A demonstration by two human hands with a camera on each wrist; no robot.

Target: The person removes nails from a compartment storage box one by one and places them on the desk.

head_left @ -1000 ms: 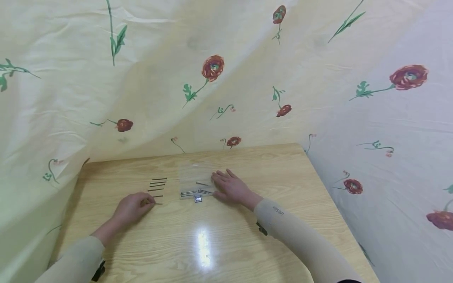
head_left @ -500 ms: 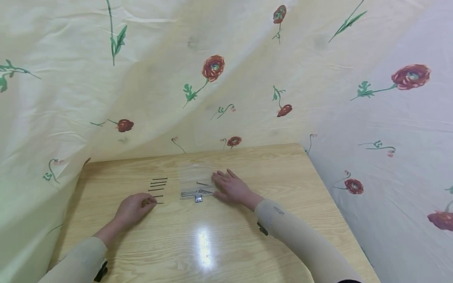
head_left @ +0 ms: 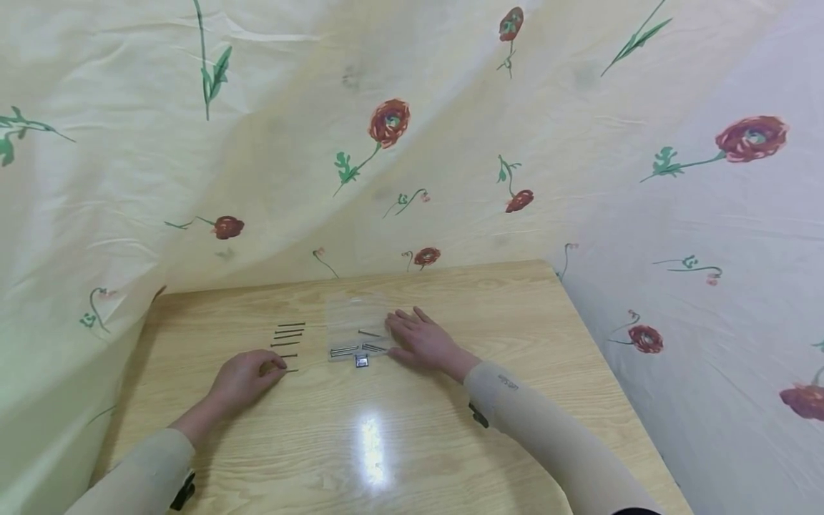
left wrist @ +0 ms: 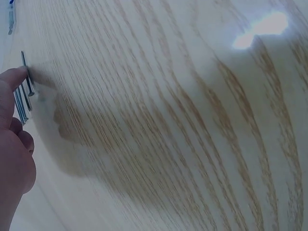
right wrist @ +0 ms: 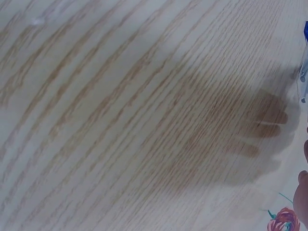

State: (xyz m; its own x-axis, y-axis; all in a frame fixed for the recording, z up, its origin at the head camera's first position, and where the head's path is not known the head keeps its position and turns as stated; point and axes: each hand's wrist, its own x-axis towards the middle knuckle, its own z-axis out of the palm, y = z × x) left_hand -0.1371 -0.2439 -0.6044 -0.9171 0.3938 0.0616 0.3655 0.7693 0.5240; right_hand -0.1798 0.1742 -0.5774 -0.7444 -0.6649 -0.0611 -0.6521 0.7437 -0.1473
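beige long sleeves (head_left: 547,436) (small print), bare hands

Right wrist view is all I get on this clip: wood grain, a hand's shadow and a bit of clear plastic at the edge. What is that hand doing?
Observer: The right hand lies flat, fingers straight, on the edge of a clear plastic bag on the table.
Operator: Anything in the bag?
Observer: A few nails lie at its near end.
Operator: And the other hand?
Observer: The left hand pinches the nearest nail of a row of loose nails laid left of the bag.
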